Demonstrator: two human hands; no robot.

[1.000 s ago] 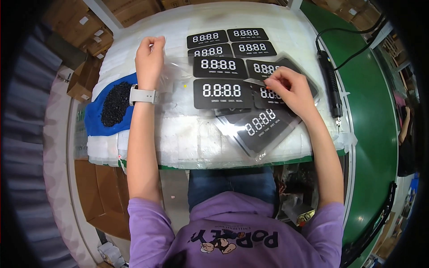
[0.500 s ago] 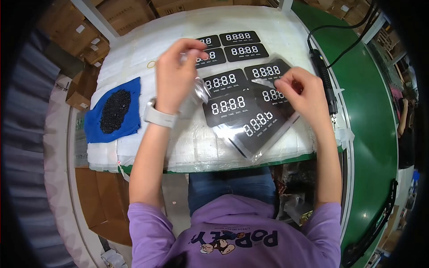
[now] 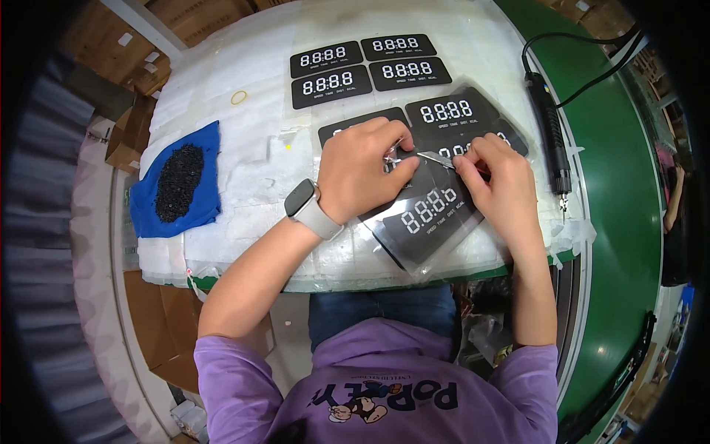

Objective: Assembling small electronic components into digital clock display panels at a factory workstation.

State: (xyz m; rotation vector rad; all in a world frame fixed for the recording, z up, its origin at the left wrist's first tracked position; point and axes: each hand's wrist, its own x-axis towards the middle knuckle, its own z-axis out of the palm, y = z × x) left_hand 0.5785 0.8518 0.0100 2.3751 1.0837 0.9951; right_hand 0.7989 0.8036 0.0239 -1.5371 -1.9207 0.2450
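Several black display panels with white digits lie loosely overlapped under clear film on the near part of the table, among them a tilted panel [image 3: 429,213]. Over them my left hand [image 3: 366,169], with a watch on its wrist, is closed in a pinch on a bit of clear plastic film [image 3: 392,154]. Close beside it, my right hand [image 3: 497,177] pinches a thin, pointed silvery blade [image 3: 436,157], its tip toward the left fingers. Both hands hide parts of the panels beneath. Farther back, panels [image 3: 410,72] lie in a two-by-two block.
A blue cloth [image 3: 148,211] holding a heap of small black screws or similar pieces [image 3: 180,181] lies at the left. A corded black electric screwdriver [image 3: 546,129] lies along the right edge. A yellow rubber band [image 3: 238,98] rests at the back left.
My left hand has moved right and nearer, from beside the panels to over them, meeting the blade. The right hand has shifted slightly nearer. The far panels now show fully.
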